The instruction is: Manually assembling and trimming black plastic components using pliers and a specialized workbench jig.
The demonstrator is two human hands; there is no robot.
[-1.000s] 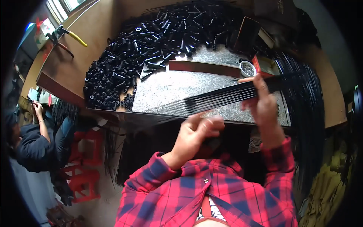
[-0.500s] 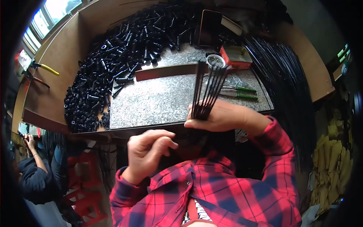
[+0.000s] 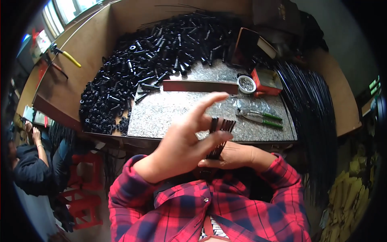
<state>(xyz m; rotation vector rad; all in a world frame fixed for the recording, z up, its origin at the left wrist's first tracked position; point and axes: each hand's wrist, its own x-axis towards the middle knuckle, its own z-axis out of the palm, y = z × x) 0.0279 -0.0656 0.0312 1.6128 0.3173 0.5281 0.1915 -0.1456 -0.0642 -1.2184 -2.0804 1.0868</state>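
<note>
My right hand [image 3: 240,155] is closed round the lower part of a bundle of thin black rods [image 3: 219,133], held in front of my chest near the worktop's front edge. The rods' upper ends stick up above the fist. My left hand [image 3: 181,139] is at the bundle's upper part, its index finger stretched out and its thumb reaching across in front of the rods. Those fingers are spread apart; whether they touch the rods, I cannot tell.
Black tubular parts [image 3: 169,44] lie heaped at the back left of the speckled board [image 3: 157,115]. A dark flat strip [image 3: 197,86], a white cup [image 3: 246,84], a red box [image 3: 268,82] and green-handled pliers [image 3: 262,117] are there too. Long black rods [image 3: 306,92] hang at the right.
My right hand has drawn the rod bundle down toward my chest. My left hand has risen and moved right, from a loose curl to spread fingers beside the rods.
</note>
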